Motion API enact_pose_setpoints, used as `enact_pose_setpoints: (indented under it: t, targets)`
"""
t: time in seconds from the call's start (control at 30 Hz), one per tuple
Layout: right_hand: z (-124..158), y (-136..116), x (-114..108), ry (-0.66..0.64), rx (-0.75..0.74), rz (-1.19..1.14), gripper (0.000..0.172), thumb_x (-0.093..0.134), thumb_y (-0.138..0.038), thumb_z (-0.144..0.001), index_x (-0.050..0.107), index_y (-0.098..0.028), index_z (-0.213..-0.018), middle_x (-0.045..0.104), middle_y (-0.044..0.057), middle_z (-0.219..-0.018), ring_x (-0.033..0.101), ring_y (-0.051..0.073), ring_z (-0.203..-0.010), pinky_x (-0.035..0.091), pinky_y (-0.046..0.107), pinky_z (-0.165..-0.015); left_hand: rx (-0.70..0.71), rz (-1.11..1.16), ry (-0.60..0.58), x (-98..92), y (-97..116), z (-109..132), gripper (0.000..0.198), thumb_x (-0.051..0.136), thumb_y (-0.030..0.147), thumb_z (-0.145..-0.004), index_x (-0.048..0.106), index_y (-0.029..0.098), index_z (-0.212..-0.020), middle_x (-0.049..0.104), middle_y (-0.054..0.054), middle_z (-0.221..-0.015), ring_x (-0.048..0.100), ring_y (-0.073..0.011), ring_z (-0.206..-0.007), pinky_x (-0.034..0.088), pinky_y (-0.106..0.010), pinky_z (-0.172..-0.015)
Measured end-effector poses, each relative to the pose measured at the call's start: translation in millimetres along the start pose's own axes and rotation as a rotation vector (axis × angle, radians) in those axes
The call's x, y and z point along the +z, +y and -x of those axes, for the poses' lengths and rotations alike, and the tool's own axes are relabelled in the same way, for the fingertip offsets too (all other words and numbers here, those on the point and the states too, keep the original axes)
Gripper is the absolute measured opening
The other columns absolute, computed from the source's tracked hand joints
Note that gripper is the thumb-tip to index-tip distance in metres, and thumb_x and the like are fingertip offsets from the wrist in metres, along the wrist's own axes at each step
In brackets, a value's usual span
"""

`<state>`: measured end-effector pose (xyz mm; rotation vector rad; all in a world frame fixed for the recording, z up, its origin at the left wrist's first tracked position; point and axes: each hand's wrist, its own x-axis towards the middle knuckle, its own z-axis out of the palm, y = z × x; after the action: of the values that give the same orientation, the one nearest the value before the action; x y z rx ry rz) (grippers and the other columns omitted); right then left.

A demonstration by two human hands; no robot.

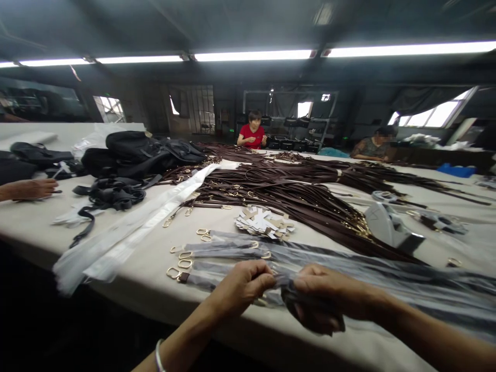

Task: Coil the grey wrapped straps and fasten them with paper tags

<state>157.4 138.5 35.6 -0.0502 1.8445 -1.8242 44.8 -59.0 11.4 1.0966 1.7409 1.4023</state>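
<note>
Near the table's front edge, my left hand [248, 287] is closed in a pinch on the end of a dark strap in clear plastic. My right hand [323, 297] is wrapped round a folded part of the same dark strap [289, 294], just right of the left hand. Under and behind both hands lie several plastic-sleeved straps [225, 250] with gold clasps [185, 263] at their left ends. Beyond them sits a pile of small white and tan paper pieces [263, 223]. The strap's far end cannot be made out.
Brown straps [310, 201] cover the table's middle. White plastic sleeves [155, 217] and black bags [135, 152] lie left. A tape dispenser [391, 227] stands right. Another person's hand [36, 189] is at far left; two people [251, 135] sit across the table.
</note>
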Motion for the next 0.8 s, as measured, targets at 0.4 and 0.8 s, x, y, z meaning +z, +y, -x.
enact_pose_setpoints:
  t: [0.4, 0.8]
  targets:
    - [-7.0, 49.6, 2.7, -0.271, -0.573, -0.916, 0.067, 0.036, -0.06, -0.099, 0.071, -0.006, -0.081, 0.027, -0.01, -0.028, 0.016, 0.005, -0.024, 0.034, 0.018, -0.037, -0.16, 0.833, -0.16, 42.2, -21.1, -23.7, 0.046, 0.091, 0.041, -0.064, 0.056, 0.013, -0.075, 0.058, -0.002, -0.068, 0.053, -0.0093, -0.057, 0.04, -0.02, -0.056]
    - [-12.6, 65.6, -3.8, -0.066, -0.467, -0.955, 0.066, 0.052, -0.069, -0.089, 0.069, -0.01, -0.065, 0.045, -0.003, -0.037, 0.048, 0.012, -0.035, 0.043, 0.02, -0.037, -0.089, 1.031, -0.329, 57.7, -31.1, -34.0, 0.048, 0.087, 0.033, -0.073, 0.064, 0.011, -0.108, 0.068, -0.016, -0.106, 0.07, -0.0215, -0.086, 0.054, -0.024, -0.069]
